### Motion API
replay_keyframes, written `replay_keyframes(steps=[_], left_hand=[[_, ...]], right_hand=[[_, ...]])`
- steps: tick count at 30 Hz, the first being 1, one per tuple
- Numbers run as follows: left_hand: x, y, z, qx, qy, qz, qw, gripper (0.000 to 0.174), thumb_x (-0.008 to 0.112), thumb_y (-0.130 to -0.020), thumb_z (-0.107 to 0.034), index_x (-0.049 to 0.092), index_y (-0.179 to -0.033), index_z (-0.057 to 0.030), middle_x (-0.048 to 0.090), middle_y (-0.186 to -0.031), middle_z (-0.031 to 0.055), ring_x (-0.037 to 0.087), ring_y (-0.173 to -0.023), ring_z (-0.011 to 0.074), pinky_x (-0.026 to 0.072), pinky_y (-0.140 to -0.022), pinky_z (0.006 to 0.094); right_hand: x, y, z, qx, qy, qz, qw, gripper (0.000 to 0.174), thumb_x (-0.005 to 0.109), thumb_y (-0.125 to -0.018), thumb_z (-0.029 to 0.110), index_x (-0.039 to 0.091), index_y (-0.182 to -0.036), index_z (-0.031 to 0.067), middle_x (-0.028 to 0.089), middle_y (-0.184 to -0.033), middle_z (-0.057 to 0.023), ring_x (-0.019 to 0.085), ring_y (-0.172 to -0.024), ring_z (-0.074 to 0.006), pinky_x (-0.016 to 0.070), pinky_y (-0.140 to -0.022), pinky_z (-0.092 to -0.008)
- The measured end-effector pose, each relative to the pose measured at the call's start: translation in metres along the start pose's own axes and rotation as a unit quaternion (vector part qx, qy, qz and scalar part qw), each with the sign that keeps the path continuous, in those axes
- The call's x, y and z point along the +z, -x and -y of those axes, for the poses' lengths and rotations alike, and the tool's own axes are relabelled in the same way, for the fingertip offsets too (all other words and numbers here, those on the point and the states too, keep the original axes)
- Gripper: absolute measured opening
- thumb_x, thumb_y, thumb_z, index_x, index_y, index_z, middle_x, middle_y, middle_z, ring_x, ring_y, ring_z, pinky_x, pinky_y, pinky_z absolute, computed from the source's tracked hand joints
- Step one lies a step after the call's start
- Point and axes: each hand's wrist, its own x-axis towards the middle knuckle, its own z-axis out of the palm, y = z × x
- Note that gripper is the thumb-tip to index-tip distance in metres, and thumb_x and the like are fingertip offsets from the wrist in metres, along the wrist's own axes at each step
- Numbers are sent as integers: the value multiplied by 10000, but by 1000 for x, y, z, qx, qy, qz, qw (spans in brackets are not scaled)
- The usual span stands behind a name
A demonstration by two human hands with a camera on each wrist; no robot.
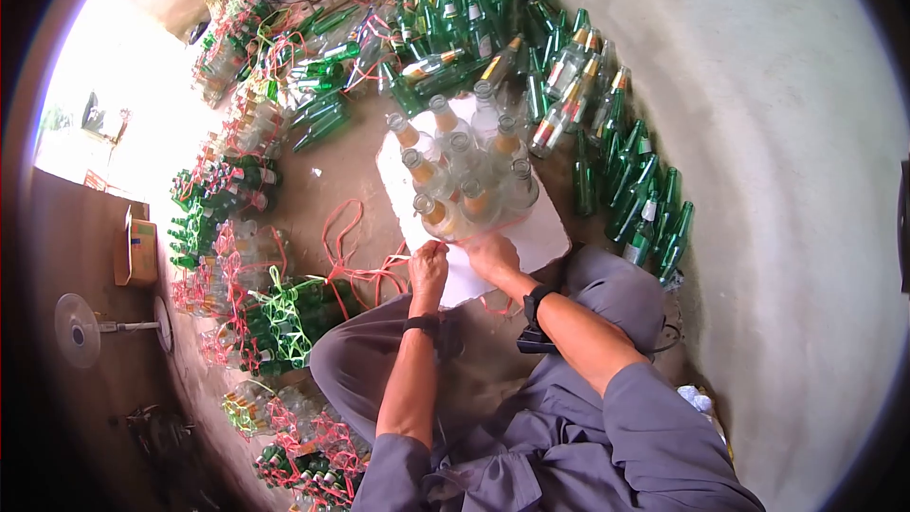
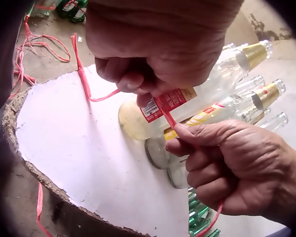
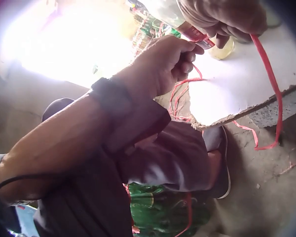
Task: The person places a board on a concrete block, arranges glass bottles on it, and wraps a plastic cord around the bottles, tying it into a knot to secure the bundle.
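Note:
Several clear glass bottles (image 1: 471, 166), some with gold neck foil, stand bunched upright on a white board (image 1: 403, 192) with ragged edges. At the near side of the bunch, both hands work a flat red plastic string (image 2: 166, 114). My left hand (image 1: 428, 270) pinches it with curled fingers, close against a bottle with a red label (image 2: 171, 104). Thumb and forefinger of my right hand (image 1: 495, 258) grip the string a short way off, and it runs taut between the hands. One tail of string (image 3: 270, 74) hangs from the right hand over the board's edge.
Loose green bottles (image 1: 455, 24) cover the floor behind the board and along the right wall (image 1: 758, 180). Bundles of bottles tied with string (image 1: 251, 265) line the left side. More red string (image 1: 346, 237) lies on the floor left of the board. A fan (image 1: 78, 330) stands far left.

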Motion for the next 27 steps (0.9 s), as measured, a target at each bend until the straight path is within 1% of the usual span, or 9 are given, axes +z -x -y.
replay_keyframes(steps=[4, 9, 12, 16, 17, 18, 22, 25, 27], left_hand=[[-4, 0, -9, -64, 52, -2, 997, 254, 576, -847, -206, 690, -845, 21, 664, -778, 247, 664, -767, 405, 507, -725, 447], [0, 4, -10, -137, 185, -8, 973, 237, 566, -813, -163, 685, -762, 35, 592, -577, 97, 559, -540, 156, 463, -537, 339], [7, -2, 4, -168, 235, 6, 957, 221, 580, -812, -151, 692, -772, 34, 576, -568, 80, 529, -538, 141, 450, -535, 329], [17, -13, 22, -176, 217, 6, 960, 217, 621, -831, -167, 708, -795, 29, 609, -594, 87, 558, -556, 155, 461, -561, 340], [22, -16, 30, -163, 183, -2, 970, 222, 646, -837, -188, 722, -812, 19, 654, -628, 122, 612, -586, 199, 482, -592, 359], [20, -15, 24, -128, 217, -18, 968, 180, 617, -863, -132, 688, -762, -1, 509, -551, -34, 393, -460, 58, 277, -430, 265], [18, -11, 22, -123, 184, -27, 975, 172, 639, -862, -139, 706, -792, 3, 535, -580, -20, 428, -510, 53, 302, -454, 257], [20, -9, 32, -111, 241, 0, 964, 159, 624, -881, -122, 685, -819, 11, 576, -596, 12, 437, -491, 58, 322, -445, 258], [12, -2, 16, -148, 264, 8, 953, 155, 617, -882, -116, 678, -815, 10, 596, -602, 21, 445, -487, 56, 324, -442, 253]], right_hand=[[5, -10, -3, 22, 5, 8, 1000, 321, 597, -867, 293, 717, -872, -4, 698, -887, -260, 673, -898, -438, 538, -786, -501], [11, -19, -12, -44, 56, -7, 997, 280, 570, -861, 237, 732, -812, 14, 704, -824, -225, 689, -811, -419, 549, -743, -490], [23, -33, -36, -180, 132, -1, 975, 276, 561, -859, 222, 737, -803, 17, 706, -812, -211, 694, -781, -404, 550, -744, -486], [12, -30, -27, -189, 168, 10, 967, 265, 555, -858, 203, 739, -827, 14, 703, -831, -227, 693, -813, -407, 546, -760, -479], [4, -23, -18, -132, 92, -8, 987, 271, 554, -858, 213, 739, -841, 16, 701, -850, -240, 689, -842, -413, 540, -774, -482], [-3, -19, -11, -74, 14, -25, 997, 278, 552, -858, 223, 739, -855, 18, 698, -869, -253, 686, -872, -419, 535, -788, -485], [-14, -14, 5, -22, 31, -4, 999, 293, 626, -837, 312, 755, -906, 58, 696, -937, -241, 666, -965, -403, 514, -832, -466], [-18, 2, 12, -20, -19, 29, 999, 333, 551, -857, 272, 726, -889, -10, 692, -928, -272, 670, -931, -440, 521, -829, -497], [9, -14, -15, 50, 26, 25, 998, 227, 624, -814, 234, 747, -840, 45, 711, -897, -210, 696, -854, -362, 540, -783, -441]])
